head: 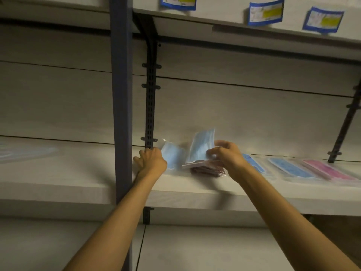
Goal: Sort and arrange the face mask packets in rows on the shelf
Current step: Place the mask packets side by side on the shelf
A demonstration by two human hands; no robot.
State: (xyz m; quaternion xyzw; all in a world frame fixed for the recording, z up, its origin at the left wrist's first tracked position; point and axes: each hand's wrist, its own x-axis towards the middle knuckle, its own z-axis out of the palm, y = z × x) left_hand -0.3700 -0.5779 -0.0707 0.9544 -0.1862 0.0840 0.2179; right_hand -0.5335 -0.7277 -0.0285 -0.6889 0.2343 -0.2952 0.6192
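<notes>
On the white shelf [195, 194] my left hand [151, 160] holds one light-blue face mask packet [172, 156] by its left edge, low over the board. My right hand [227, 154] pinches a second light-blue packet [202, 145] and tilts it up on end. Under that packet lies a small stack of dark red and pink packets [207, 168]. To the right, blue packets [291, 167] and a pink packet [328, 170] lie flat side by side in a row, blurred.
A dark blue upright post [121, 114] stands just left of my left hand, with a black slotted bracket [150, 98] behind it. More pale packets [25, 153] lie on the shelf section at far left. Blue-edged packets [265, 12] sit on the shelf above.
</notes>
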